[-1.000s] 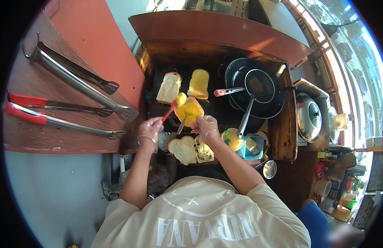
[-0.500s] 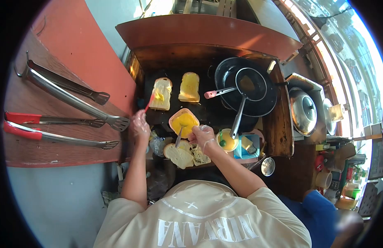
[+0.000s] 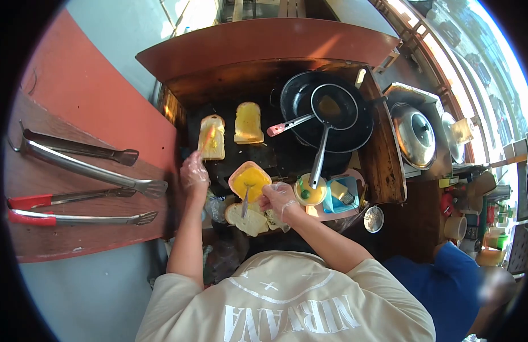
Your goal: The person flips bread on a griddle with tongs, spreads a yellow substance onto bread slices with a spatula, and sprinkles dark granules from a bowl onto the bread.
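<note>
My left hand, in a clear plastic glove, is closed on a red spreader whose tip touches yellow spread on a bread slice lying on the dark griddle. A second slice, coated yellow, lies to its right. Gloved as well, my right hand pinches the rim of a pink square tub of yellow spread. A spoon leans in the tub. Below it are plain bread slices, partly beside my right hand.
A black wok with a small pan sits at the right of the griddle. Nearby are a yellow-filled tub and a blue container. Tongs lie on the left board. A person in blue is at the lower right.
The camera view has shifted. My left hand has brought the spreader lower along the left slice, and the yellow spread there now covers a different patch. My right hand still holds the pink tub.
</note>
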Available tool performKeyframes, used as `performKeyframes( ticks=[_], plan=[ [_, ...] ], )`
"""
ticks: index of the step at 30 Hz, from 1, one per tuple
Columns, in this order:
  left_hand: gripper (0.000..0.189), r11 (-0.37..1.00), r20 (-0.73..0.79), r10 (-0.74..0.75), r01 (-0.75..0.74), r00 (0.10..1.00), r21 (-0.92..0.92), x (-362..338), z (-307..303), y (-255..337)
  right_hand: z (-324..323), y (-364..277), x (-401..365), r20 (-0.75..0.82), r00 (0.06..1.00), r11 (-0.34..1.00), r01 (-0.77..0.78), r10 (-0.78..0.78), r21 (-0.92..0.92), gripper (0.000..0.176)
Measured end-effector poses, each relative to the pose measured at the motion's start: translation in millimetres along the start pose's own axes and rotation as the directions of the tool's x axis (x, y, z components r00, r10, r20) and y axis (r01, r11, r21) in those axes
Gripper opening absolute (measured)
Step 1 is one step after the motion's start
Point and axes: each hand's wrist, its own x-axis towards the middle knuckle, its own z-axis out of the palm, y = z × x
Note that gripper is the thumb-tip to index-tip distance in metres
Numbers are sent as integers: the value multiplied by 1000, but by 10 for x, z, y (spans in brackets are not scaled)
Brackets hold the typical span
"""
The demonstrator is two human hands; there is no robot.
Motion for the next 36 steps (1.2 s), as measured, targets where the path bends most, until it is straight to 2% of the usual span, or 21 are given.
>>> performKeyframes(
  ticks=[4, 6, 8, 10, 12, 14, 16, 18, 20, 22, 23, 26, 28, 30, 31, 32, 34, 35, 36],
  plan=[
    [16, 998, -54, 24, -27, 998, -49, 123, -59, 72, -41, 60, -32, 12, 1000, 1000, -26, 25, 17, 21],
    [17, 993, -1, -69, 68, 998, 100, 277, -67, 52, -43, 69, -50, 2, 1000, 999, -31, 31, 12, 21],
    [17, 991, 14, -25, 23, 1000, 132, 210, -1, -28, -67, 78, -52, 15, 999, 999, -37, 37, 0, 21],
    [16, 983, -6, 172, -171, 985, 62, 104, 20, -34, -79, 18, -117, 20, 999, 999, -34, 34, 2, 21],
    [16, 984, 20, 156, -157, 988, 80, 134, -7, -37, -116, 59, -181, 22, 999, 999, -47, 47, 13, 21],
    [16, 995, -57, 31, -26, 998, 96, 248, -69, -7, -171, 89, -211, 40, 998, 999, -45, 44, 17, 22],
    [16, 989, -16, 0, 2, 1000, 145, 194, -98, -20, -210, 70, -309, 37, 997, 997, -70, 71, -26, 18],
    [16, 989, 14, 141, -140, 990, -57, 35, -143, 7, -315, 59, -373, 28, 996, 993, -88, 90, -74, 15],
    [16, 989, -10, 130, -130, 991, -77, 59, -95, 43, -447, 122, -441, -1, 995, 994, -105, 105, -30, 22],
    [16, 990, -61, 89, -95, 994, -104, 51, -65, 29, -590, 132, -530, 10, 990, 990, -138, 138, 2, 21],
    [16, 993, -74, 115, -117, 991, -16, 120, -26, 5, -658, 126, -571, 5, 991, 991, -134, 134, 9, 20],
    [16, 991, -15, 131, -131, 991, -3, 54, -75, 50, -830, 87, -675, -17, 991, 991, -131, 131, -7, 17],
    [17, 991, 3, 137, -137, 991, 1, -248, -168, 9, -965, 117, -724, -21, 992, 991, -122, 123, 55, 16],
    [18, 973, -46, 165, -170, 985, -159, -502, -243, -78, -1074, 140, -780, -29, 995, 991, -96, 99, 92, 16],
    [20, 979, -36, 93, -98, 995, -179, -549, -278, -69, -1120, 153, -806, -40, 996, 988, -78, 84, 135, 16],
    [20, 980, -36, 89, -94, 995, -175, -502, -279, -79, -1166, 156, -818, -36, 996, 988, -82, 87, 132, 16],
    [18, 974, -84, -87, 67, 993, -216, -154, -281, 7, -1219, 163, -838, -58, 994, 991, -82, 89, 108, 18],
    [18, 975, -85, -82, 62, 993, -212, 60, -237, 5, -1230, 152, -844, -54, 995, 990, -81, 87, 113, 18],
    [17, 998, -106, 42, -46, 993, -40, 286, -186, -15, -1237, 135, -860, -66, 993, 990, -86, 94, 109, 19]
  ],
)
